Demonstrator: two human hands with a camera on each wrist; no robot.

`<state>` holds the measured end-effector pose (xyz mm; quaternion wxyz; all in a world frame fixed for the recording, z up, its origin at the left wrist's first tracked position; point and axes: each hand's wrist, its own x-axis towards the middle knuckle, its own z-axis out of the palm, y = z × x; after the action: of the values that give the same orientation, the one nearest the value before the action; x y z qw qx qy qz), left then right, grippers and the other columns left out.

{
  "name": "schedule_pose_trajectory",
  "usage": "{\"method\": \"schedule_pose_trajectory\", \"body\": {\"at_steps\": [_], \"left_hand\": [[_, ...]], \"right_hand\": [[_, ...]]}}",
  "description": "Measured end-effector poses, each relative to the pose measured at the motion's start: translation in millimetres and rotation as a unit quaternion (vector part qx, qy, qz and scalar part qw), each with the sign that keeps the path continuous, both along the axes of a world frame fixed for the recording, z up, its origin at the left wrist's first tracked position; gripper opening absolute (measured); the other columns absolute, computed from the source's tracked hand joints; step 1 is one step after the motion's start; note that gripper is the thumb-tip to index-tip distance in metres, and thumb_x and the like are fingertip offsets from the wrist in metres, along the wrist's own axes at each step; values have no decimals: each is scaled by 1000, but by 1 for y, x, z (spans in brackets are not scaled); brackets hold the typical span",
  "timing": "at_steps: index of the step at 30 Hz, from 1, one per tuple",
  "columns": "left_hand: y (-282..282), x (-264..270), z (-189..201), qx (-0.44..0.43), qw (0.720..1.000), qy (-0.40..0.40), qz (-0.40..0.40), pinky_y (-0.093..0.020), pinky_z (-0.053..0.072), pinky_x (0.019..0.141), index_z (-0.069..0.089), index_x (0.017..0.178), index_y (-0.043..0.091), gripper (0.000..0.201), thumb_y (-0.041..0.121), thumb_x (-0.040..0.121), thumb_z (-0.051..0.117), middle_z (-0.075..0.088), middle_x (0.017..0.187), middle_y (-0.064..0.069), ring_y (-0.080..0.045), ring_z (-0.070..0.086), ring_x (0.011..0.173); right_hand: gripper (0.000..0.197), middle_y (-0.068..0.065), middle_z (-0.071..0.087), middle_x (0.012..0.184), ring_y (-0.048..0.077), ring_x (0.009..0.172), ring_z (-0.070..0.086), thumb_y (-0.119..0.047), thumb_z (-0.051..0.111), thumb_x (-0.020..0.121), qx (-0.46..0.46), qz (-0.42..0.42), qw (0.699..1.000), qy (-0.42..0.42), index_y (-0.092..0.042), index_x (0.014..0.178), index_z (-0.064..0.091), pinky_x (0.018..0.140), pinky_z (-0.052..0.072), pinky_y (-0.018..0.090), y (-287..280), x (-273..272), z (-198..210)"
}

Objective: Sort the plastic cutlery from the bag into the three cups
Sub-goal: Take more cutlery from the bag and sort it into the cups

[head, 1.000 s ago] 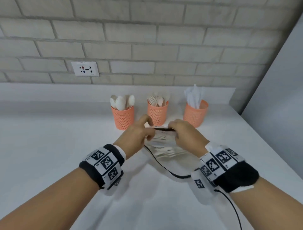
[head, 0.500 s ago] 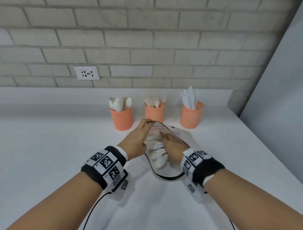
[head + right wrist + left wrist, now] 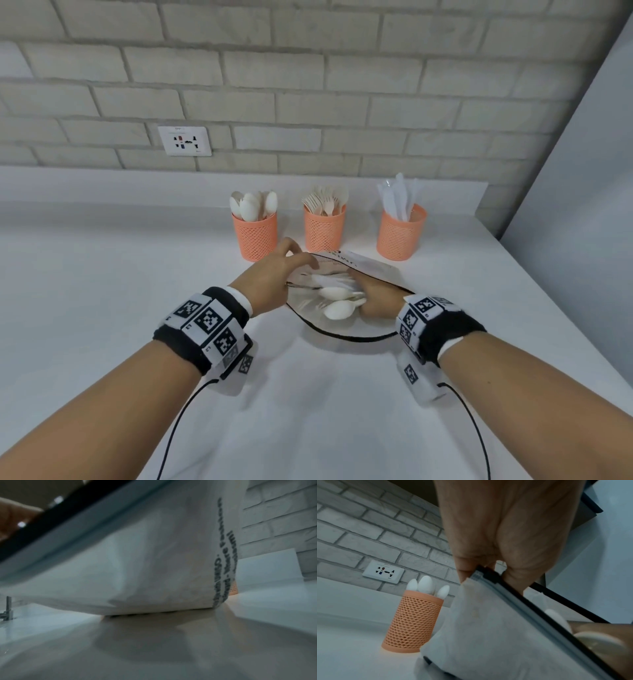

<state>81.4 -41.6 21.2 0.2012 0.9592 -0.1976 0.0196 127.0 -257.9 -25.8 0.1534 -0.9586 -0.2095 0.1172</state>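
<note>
Step in hand: drawing the next piece of cutlery from the zip bag [image 3: 346, 329].

Left hand [image 3: 274, 274]: pinches the black zip rim at the bag's left side, thumb and fingers closed on it, lifting the mouth open. Advice: hold the rim high and steady so the opening stays wide.

Right hand [image 3: 376, 296]: inside the bag's mouth, fingers among the white spoons [image 3: 337, 301]; whether it has hold of one I cannot tell. Advice: take one piece by the handle, lift clear of the rim.

Bag: lies on the white counter [image 3: 102, 291], just before the cups; spoons and a fork remain inside.

Left cup [image 3: 255, 236]: orange mesh, white spoons.
Middle cup [image 3: 323, 229]: orange mesh, pale forks.
Right cup [image 3: 399, 236]: orange mesh, clear knives.
</note>
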Motion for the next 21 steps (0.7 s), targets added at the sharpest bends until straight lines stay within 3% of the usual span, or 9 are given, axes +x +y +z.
{"method": "schedule_pose_trajectory", "body": {"at_steps": [3, 7, 9, 11, 13, 16, 18, 21], "left_hand": [[9, 3, 0, -16, 1000, -4, 21, -37, 46, 78, 58, 113, 19, 58, -16, 72, 38, 46, 117, -7, -29, 53, 93], [16, 6, 3, -45, 999, -11, 28, -23, 34, 70, 61, 110, 15, 50, -15, 74, 42, 51, 110, -10, -19, 43, 79], [13, 6, 5, -72, 997, 11, 19, -19, 35, 66, 59, 114, 17, 51, -14, 75, 45, 54, 114, -4, -16, 46, 79], [7, 5, 6, -102, 994, 39, 12, -11, 40, 62, 55, 121, 19, 55, -13, 76, 48, 54, 117, 4, -17, 51, 80], [1, 4, 6, -114, 992, 60, 8, -9, 43, 58, 51, 127, 21, 60, -11, 77, 51, 52, 115, 7, -15, 52, 76], [0, 3, 4, -134, 987, 87, 8, -12, 45, 50, 48, 131, 25, 62, -8, 78, 54, 50, 116, 6, -11, 49, 70], [3, 2, 5, -123, 989, 84, 8, -11, 44, 55, 48, 131, 26, 63, -8, 79, 53, 51, 120, 7, -12, 49, 75], [8, 3, 9, -91, 995, 35, 1, -4, 37, 65, 56, 124, 19, 59, -13, 76, 48, 54, 116, 8, -11, 47, 84]], "right_hand": [[66, 7, 46, 137, 25, 125, 44, -6, 54, 85, 24, 35, 999, 0, -21, 143, 27, 105, 32, 32, 0, -6, 12], [68, 8, 53, 130, 24, 119, 50, 1, 58, 74, 70, 49, 996, 22, -18, 136, 37, 102, 40, 35, 0, -4, 12], [71, 1, 54, 124, 14, 112, 52, 4, 64, 69, 128, 58, 987, 74, -15, 133, 40, 97, 42, 27, 1, -7, 11], [65, 0, 56, 114, 13, 102, 54, 2, 72, 65, 155, 67, 984, 63, -12, 124, 48, 88, 45, 25, 3, -12, 10], [55, 7, 57, 110, 22, 98, 56, -4, 74, 65, 133, 75, 988, 11, -8, 116, 54, 85, 47, 31, 6, -12, 7], [44, 9, 59, 106, 25, 96, 57, -6, 71, 64, 74, 94, 992, -27, -7, 106, 59, 78, 47, 30, 13, -15, 3], [41, 9, 60, 106, 24, 96, 58, -2, 69, 64, 80, 105, 991, -13, -6, 103, 58, 76, 46, 30, 13, -17, 2], [45, 13, 61, 113, 25, 103, 58, 6, 62, 70, 136, 106, 985, 26, -1, 114, 55, 87, 46, 32, 6, -20, 12]]}}
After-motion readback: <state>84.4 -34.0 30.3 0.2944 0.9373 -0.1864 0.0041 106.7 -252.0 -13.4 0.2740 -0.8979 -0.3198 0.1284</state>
